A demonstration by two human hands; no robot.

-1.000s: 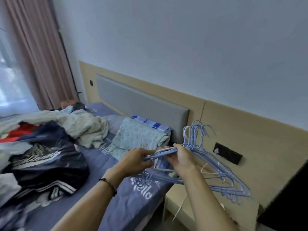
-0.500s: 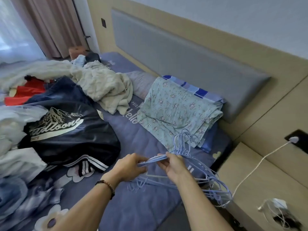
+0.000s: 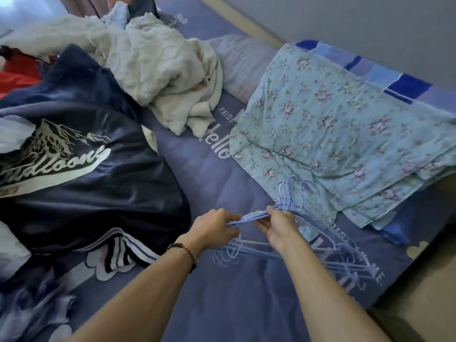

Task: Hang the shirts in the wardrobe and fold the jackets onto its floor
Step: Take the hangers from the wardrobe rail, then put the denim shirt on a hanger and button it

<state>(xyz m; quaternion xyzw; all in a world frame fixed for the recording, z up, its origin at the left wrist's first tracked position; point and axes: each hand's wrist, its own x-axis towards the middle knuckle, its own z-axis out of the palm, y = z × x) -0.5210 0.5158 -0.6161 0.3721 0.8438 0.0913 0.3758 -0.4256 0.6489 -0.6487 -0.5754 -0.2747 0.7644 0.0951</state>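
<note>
A bundle of light blue wire hangers is held low over the bed, its hooks bunched together and pointing away toward the folded floral cloth, its lower bars fanning out toward the right edge of the mattress. The left hand curls its fingers round the near ends of the upper wires, and the right hand pinches the same strands just beside it, so the two hands almost touch, with the hooks just beyond the right hand's fingertips. A dark beaded bracelet circles the left wrist. Under the hangers spreads a blue-violet bedsheet printed with white lettering and cartoon shapes. To the left lies a navy jacket with a white mountain graphic and striped cuffs, well apart from the hands. Beyond it a crumpled pale cream garment is heaped, with a patch of red cloth at the far left edge. The folded floral cloth lies to the right, resting on a blue checked cloth against the grey padded headboard. A beige surface borders the bed at lower right.
</note>
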